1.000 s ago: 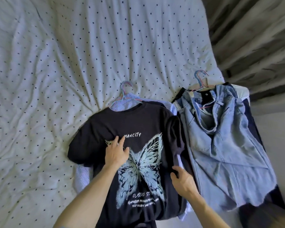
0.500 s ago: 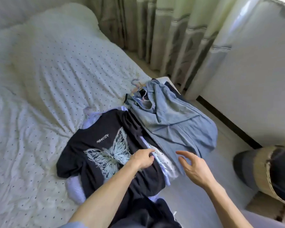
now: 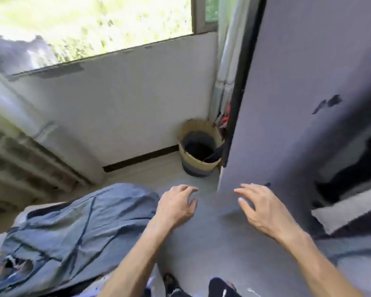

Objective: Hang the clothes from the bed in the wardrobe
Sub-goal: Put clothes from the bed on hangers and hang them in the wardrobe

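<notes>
The floor (image 3: 201, 243) is smooth and grey, and the picture is a bit blurry. Close by, two bare arms reach out over it. The left hand (image 3: 176, 205) holds nothing and its fingers are a little bent. The right hand (image 3: 263, 209) holds nothing too, with its fingers spread apart.

On the near left lies a heap of blue jeans cloth (image 3: 84, 228), soft and wrinkled, with a torn edge. The left hand is just beside it and not touching.

On the right stands the wardrobe (image 3: 287, 103), flat and grey. Farther off, in the corner beside it, sits a round woven basket (image 3: 196, 169) with dark cloth inside. Behind is a plain white wall (image 3: 126, 103), a striped curtain (image 3: 19, 146) on the left, and a window (image 3: 94, 22) with green leaves outside.
</notes>
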Available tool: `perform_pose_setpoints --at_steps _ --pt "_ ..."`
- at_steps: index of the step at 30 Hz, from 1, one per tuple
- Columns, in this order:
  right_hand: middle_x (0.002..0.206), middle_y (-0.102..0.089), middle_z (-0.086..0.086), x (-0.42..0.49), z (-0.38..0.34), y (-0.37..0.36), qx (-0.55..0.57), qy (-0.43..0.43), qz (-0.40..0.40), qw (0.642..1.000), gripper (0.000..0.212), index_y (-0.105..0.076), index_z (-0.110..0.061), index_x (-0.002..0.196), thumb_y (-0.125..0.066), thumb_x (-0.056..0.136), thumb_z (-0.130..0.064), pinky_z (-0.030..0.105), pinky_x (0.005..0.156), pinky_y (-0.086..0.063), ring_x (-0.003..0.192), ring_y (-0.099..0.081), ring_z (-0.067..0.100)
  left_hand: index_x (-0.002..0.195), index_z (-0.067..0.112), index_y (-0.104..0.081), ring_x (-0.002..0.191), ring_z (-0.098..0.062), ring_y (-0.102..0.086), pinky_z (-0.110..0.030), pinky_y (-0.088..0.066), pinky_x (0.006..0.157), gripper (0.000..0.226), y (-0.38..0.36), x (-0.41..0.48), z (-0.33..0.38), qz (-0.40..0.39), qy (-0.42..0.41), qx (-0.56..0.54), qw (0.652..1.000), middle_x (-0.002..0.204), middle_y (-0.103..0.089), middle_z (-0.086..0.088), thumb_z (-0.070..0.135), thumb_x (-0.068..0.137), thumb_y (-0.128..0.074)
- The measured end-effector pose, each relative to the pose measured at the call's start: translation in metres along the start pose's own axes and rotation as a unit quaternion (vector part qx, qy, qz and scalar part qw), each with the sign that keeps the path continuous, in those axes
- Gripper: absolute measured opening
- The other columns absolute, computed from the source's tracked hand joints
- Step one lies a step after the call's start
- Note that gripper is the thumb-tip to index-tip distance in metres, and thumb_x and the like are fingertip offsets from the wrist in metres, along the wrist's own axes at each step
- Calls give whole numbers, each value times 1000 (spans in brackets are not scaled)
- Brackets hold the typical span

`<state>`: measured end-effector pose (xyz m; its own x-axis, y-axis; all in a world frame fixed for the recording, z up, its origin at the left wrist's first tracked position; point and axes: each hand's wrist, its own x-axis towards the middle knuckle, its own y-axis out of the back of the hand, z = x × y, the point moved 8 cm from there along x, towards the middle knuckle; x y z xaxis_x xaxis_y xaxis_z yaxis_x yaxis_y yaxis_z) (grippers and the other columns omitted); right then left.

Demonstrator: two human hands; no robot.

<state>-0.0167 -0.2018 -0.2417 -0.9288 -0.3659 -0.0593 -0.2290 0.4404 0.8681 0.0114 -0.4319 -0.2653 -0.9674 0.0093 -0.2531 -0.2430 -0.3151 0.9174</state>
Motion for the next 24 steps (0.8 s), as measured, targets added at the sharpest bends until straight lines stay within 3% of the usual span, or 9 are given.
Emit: perform_pose_setpoints --at_steps 4,13,18,24 --pt "132 -65 3 -31 76 69 11 -105 102 989 43 -71 -23 121 -45 93 -41 32 111 -34 126 -54 28 131 33 -56 126 -23 -53 -36 -47 97 40 8 60 117 -12 -148 61 987 135 -57 5 44 95 -43" --pt "145 -52 -6 -99 159 174 -23 -278 222 934 35 -63 -27 133 -52 100 -32 32 113 -32 137 -41 17 142 39 -47 135 -17 -43 -34 -37 107 42 28 131 320 -35 -349 65 934 148 -46 12 38 100 -44" --pt "145 -52 -8 -115 162 235 -80 -318 314 891 36 -61 -28 133 -51 100 -34 31 112 -35 137 -41 14 145 30 -46 133 -17 -47 -34 -39 108 45 69 160 404 14 -459 43 887 146 -50 9 37 101 -45" --pt "143 -54 -6 -120 145 311 -218 -310 412 829 42 -63 -26 132 -41 99 -40 33 110 -39 135 -43 14 146 29 -44 132 -17 -46 -35 -41 106 46 107 184 480 66 -530 21 845 145 -49 10 40 101 -44"
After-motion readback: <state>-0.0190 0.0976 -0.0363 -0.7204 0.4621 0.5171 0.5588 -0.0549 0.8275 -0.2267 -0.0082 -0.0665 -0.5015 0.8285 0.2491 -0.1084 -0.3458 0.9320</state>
